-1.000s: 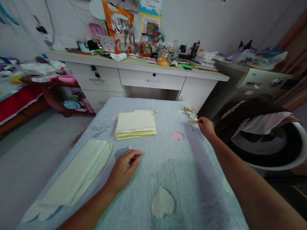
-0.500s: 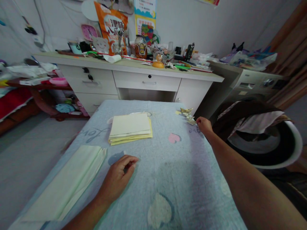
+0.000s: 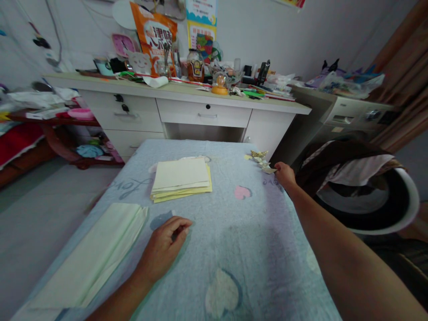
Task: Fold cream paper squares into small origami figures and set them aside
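Note:
My left hand (image 3: 165,247) rests on the patterned cloth (image 3: 200,245), fingers curled and thumb tip close to the index finger, with nothing visible between them. Beyond it lies a stack of cream and yellow paper sheets (image 3: 182,174). To its left is a long pile of folded pale green paper (image 3: 90,254). At the far right edge of the cloth, my right hand (image 3: 285,174) is closed, its fingertips pinching the end of a small pale folded paper piece (image 3: 266,168). A yellow-and-black patterned folded paper piece (image 3: 259,154) lies just behind that one.
Behind the cloth-covered table stands a white desk (image 3: 203,109), its top crowded with a jar (image 3: 195,67), an orange snack bag (image 3: 154,35) and small items. At right is a washing machine (image 3: 351,116), its round door (image 3: 409,191) open with clothes hanging out.
The pale folded paper piece now reaches my right fingertips, having shifted slightly to the right. My left hand has stayed in place.

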Motion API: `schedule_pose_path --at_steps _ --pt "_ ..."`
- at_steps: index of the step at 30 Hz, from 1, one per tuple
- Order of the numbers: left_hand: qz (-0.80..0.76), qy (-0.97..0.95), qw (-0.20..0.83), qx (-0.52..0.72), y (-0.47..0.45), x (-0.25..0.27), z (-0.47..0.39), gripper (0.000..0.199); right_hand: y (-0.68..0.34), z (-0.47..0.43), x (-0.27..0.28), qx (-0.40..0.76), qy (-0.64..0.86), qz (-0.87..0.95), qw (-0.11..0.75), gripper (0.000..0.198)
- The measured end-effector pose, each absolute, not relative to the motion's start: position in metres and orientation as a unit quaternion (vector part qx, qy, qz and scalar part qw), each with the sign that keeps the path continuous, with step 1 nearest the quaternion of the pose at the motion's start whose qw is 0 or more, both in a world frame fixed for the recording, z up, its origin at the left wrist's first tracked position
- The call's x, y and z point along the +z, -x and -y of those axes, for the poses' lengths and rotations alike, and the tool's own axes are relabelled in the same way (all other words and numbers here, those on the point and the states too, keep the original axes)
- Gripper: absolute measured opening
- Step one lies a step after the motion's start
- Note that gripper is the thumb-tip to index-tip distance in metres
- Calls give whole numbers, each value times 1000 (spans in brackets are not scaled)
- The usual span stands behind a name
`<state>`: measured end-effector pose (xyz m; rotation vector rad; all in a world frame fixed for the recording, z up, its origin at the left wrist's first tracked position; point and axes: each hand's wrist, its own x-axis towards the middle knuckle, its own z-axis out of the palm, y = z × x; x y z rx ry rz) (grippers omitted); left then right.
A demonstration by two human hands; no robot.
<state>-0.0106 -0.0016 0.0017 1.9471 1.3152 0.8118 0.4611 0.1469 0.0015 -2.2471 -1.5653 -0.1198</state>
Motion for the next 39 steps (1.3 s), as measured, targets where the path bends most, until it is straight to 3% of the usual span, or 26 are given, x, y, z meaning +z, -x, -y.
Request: schedule_pose_path --at_steps 16,23,29,35,39 --pt "-501 -745 305 319 10 5 2 21 -454 -144 0 -26 774 588 232 33" --pt "-499 -746 314 310 10 4 2 21 -439 -133 10 -54 767 564 301 40" --pt "-491 -748 317 315 9 5 2 21 -369 -110 13 -50 712 607 348 32" --pt "-485 -744 323 325 8 4 3 22 -265 -82 17 61 546 779 301 19" --pt "-481 -745 323 331 8 4 3 20 -215 -67 20 66 503 819 270 23"
